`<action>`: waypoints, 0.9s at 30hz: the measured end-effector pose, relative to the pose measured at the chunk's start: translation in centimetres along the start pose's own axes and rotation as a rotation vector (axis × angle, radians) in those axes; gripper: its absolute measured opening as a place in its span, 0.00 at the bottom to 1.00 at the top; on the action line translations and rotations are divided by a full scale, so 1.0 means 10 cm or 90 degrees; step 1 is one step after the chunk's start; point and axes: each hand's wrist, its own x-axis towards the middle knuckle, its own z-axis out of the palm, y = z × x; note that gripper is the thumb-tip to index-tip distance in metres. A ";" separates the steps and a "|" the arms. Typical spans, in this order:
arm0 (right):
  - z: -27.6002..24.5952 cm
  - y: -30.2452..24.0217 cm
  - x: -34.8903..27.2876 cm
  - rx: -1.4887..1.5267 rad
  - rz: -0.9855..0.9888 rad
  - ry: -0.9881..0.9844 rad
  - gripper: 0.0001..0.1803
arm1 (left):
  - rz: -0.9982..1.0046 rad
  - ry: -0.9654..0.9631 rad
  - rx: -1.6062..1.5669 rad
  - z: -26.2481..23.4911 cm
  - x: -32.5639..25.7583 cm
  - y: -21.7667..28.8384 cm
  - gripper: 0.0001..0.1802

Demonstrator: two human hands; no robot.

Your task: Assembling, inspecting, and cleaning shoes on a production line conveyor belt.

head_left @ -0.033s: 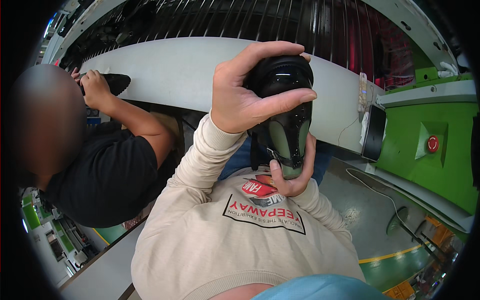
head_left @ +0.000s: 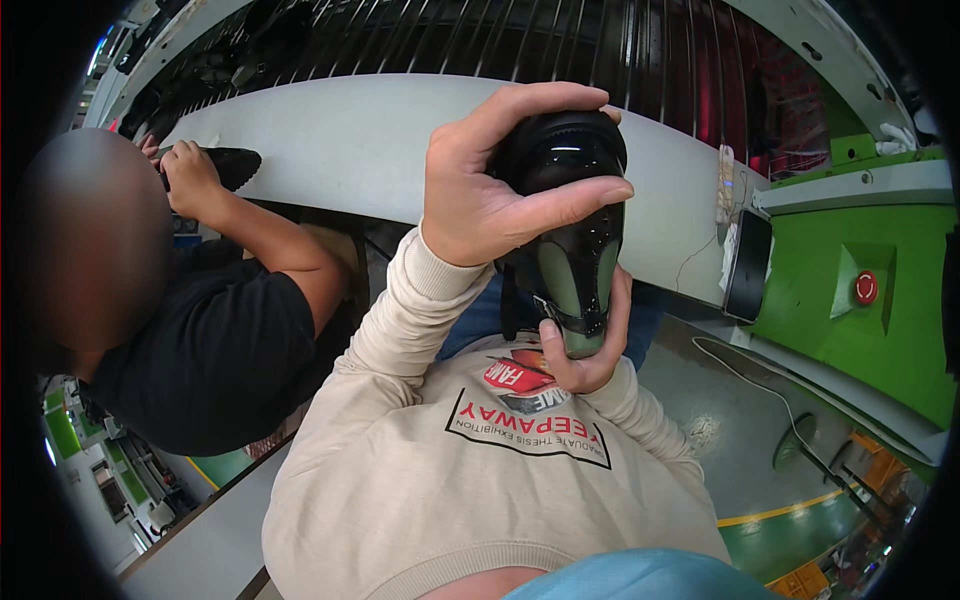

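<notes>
A glossy black strap shoe [head_left: 560, 160] is held up in front of my chest, toe end away from me. My left hand [head_left: 465, 180] wraps the toe end, its thumb lying across the upper and the other fingers curling over the far tip. At the heel end, my right hand [head_left: 590, 370] grips from below, thumb on one side and fingers on the other. Between the straps a dull green surface [head_left: 565, 275] shows inside the shoe. A small buckle sits on the strap near my right thumb. The underside of the shoe is hidden.
Beyond my hands runs a white bench [head_left: 350, 130], with metal rollers [head_left: 460, 40] behind it. On the left a co-worker in black handles a dark shoe [head_left: 237, 168]. To the right are a dark phone-like slab [head_left: 750, 265] and a green machine [head_left: 810, 330] with a red button [head_left: 866, 288].
</notes>
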 end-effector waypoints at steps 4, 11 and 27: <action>0.00 0.00 -0.01 0.000 0.002 -0.004 0.52 | -0.002 -0.002 0.000 0.01 -0.01 0.01 0.35; 0.00 -0.02 0.00 0.015 0.004 -0.001 0.52 | -0.014 0.000 0.020 0.02 -0.03 0.07 0.31; -0.16 -0.12 0.07 0.077 0.100 0.015 0.50 | 0.054 0.021 0.046 0.14 0.13 0.12 0.28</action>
